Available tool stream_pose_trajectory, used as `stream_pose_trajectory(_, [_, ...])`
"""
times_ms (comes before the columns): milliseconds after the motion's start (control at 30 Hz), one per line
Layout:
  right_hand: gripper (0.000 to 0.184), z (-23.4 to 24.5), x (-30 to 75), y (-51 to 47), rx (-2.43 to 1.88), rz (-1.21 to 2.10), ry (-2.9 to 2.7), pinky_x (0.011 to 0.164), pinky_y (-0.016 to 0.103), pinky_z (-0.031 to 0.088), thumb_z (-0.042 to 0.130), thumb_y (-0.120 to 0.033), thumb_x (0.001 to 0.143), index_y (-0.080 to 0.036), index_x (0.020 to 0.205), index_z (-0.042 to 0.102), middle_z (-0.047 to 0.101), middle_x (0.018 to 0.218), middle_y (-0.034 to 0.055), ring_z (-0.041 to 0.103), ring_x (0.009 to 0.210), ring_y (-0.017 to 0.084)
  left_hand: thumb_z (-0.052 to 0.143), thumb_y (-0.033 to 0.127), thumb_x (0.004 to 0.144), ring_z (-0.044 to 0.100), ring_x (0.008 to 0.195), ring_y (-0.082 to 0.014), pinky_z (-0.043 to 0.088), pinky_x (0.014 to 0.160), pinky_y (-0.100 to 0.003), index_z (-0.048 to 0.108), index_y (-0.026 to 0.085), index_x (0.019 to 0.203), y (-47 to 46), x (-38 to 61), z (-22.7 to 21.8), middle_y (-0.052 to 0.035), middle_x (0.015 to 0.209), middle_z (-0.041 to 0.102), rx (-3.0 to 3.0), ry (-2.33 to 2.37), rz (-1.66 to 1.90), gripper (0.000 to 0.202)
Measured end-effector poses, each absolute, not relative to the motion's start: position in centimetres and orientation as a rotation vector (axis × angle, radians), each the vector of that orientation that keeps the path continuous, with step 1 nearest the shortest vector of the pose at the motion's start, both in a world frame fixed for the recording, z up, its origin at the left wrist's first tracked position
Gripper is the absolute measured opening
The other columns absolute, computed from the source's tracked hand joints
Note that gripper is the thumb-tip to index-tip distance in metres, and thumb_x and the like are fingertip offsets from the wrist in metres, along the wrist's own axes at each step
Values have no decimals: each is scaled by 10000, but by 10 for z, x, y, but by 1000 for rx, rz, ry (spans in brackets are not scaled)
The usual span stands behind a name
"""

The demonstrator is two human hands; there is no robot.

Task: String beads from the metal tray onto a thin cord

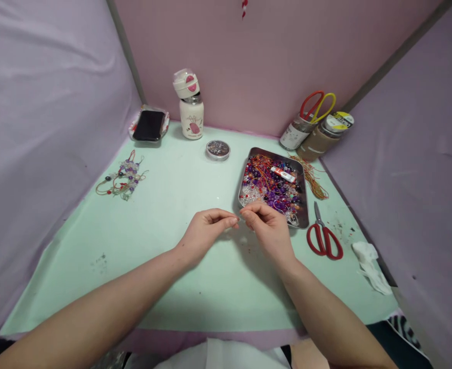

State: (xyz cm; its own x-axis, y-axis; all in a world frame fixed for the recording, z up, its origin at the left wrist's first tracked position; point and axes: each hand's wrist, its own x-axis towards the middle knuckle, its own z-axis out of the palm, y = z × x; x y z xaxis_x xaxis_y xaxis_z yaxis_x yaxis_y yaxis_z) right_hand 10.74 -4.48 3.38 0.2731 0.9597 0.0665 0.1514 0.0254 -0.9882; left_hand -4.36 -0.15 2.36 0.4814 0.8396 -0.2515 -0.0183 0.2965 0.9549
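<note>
My left hand (206, 230) and my right hand (268, 228) meet over the middle of the pale green table, fingertips pinched together and almost touching. What they pinch is too small to make out. Just behind my right hand stands a metal tray (303, 205) full of mixed purple, red and clear beads, with orange cord and a small white tube (282, 174) lying on top.
Red scissors (323, 236) lie right of the tray, a crumpled tissue (370, 259) beyond them. Two jars (318, 138) with scissors stand at the back right, a round spool (218, 149), a white flask (191, 115) and a phone (149, 125) at the back. Beaded strings (123, 179) lie left.
</note>
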Motion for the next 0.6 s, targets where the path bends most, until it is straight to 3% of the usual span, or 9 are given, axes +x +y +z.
stream_pose_trajectory(233, [135,53,130,-44,-1427,734,-1219,613,264,402,604,-320,829,-203,791,661,620,816,18,519,673,120,650,372,777,583,725,-145,442,698,-282,709,195,761,-2,-52,34,-26,772,691,1437,1018,729,187])
stream_pose_trajectory(367, [135,79,168,-32,-1576,541,-1303,623,275,411,617,-331,812,-202,807,658,628,765,13,525,653,129,639,299,798,586,802,-154,445,771,-295,711,218,751,-2,-56,35,-24,788,680,1632,949,912,118])
stream_pose_trajectory(600, [113,70,193,17,-1797,279,-1969,741,304,410,580,-181,805,-194,751,678,645,810,45,566,769,170,643,302,795,603,797,-151,474,755,-284,701,211,741,-3,-55,35,-28,804,680,1539,920,913,121])
